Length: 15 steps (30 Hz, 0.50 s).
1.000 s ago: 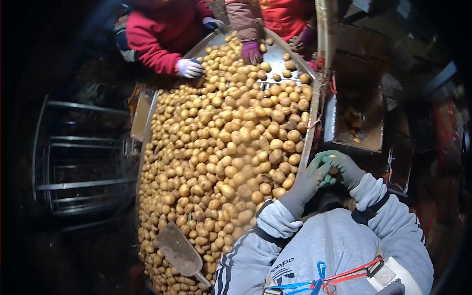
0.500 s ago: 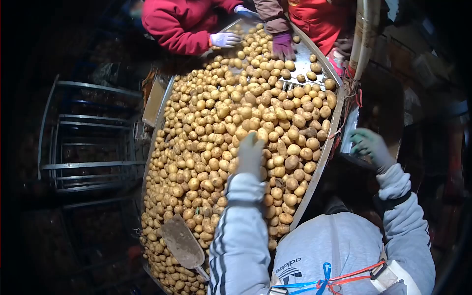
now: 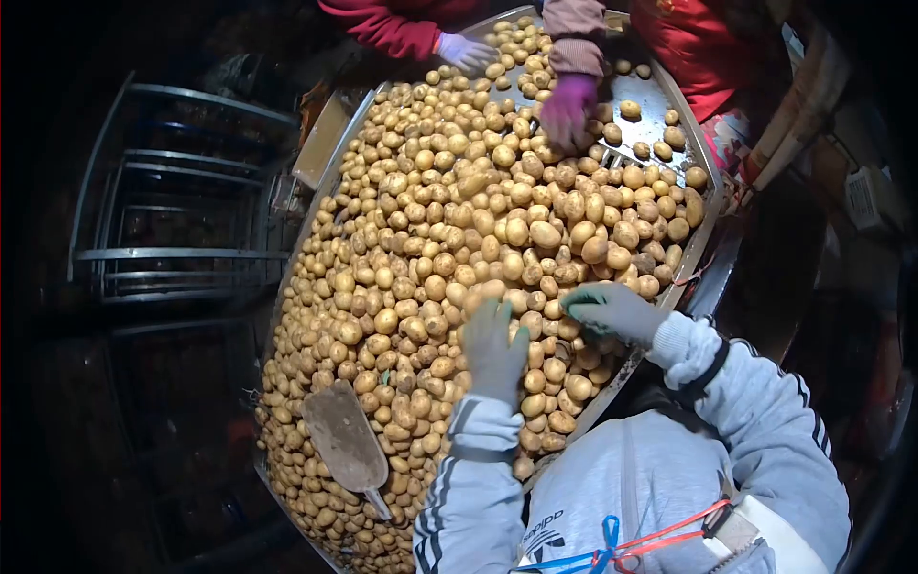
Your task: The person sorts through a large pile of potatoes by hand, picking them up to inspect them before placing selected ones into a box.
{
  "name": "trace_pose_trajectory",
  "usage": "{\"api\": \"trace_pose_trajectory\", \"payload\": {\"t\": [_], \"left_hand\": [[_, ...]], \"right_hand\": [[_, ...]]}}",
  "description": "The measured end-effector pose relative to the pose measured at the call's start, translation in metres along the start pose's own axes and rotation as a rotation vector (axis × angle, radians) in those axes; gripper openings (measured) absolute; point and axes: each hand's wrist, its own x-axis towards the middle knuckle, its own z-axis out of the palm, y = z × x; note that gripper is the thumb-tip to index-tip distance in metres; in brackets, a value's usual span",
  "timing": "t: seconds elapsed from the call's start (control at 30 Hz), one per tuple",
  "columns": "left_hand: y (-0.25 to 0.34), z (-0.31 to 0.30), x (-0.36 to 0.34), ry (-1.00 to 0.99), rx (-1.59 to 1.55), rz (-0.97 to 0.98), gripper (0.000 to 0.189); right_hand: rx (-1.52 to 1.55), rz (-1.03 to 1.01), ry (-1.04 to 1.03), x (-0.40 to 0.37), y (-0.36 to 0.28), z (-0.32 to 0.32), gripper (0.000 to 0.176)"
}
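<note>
A large heap of potatoes (image 3: pixel 421 239) fills a metal-rimmed sorting table (image 3: pixel 601 404). My left hand (image 3: pixel 493 352), in a grey glove with green fingertips, lies over the near middle of the heap, its fingers stretched forward and thumb apart. Just past its fingertips sits a potato (image 3: pixel 491 290). To the right, my right hand (image 3: pixel 617 311) wears a matching glove and reaches in over the table's right rim. Its fingers point left above the potatoes, loosely bent and apart, with nothing seen in them.
A metal scoop (image 3: pixel 346 435) rests on the potatoes at lower left. Across the table, a co-worker's purple-gloved hand (image 3: pixel 570 110) and another person's white-gloved hand (image 3: pixel 466 53) touch the heap. Metal racks (image 3: pixel 182 254) stand at left.
My right hand has moved left from beyond the rim to over the potatoes. My left hand stays over the heap, lower in view. The camera view has shifted.
</note>
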Motion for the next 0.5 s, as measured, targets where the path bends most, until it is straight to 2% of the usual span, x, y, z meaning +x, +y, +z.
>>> {"api": "trace_pose_trajectory", "payload": {"t": [0.07,0.17,0.2,0.27,0.37,0.47,0.5], "left_hand": [[-0.001,-0.028,-0.016,0.004,0.039,0.008,0.052],[-0.019,-0.036,-0.052,0.078,-0.136,-0.172,0.044],[-0.021,-0.039,-0.061,0.106,-0.127,-0.215,0.038],[-0.032,-0.047,-0.083,0.157,-0.154,-0.285,0.039],[-0.039,-0.067,-0.096,0.156,-0.228,-0.487,0.038],[-0.040,-0.074,-0.093,0.201,-0.322,-0.573,0.038],[-0.040,-0.074,-0.087,0.210,-0.318,-0.531,0.039]], "right_hand": [[-0.182,-0.163,0.085,0.029,-0.017,-0.001,0.042],[-0.610,-0.321,0.364,0.073,-0.047,-0.005,0.046],[-0.781,-0.280,0.323,0.088,-0.053,-0.009,0.043],[-1.120,-0.201,0.236,0.114,-0.060,-0.009,0.036],[-1.364,-0.239,0.169,0.130,-0.048,0.006,0.030],[-1.313,-0.275,0.103,0.139,-0.039,0.002,0.030],[-1.281,-0.264,0.096,0.138,-0.042,0.000,0.030]]}}
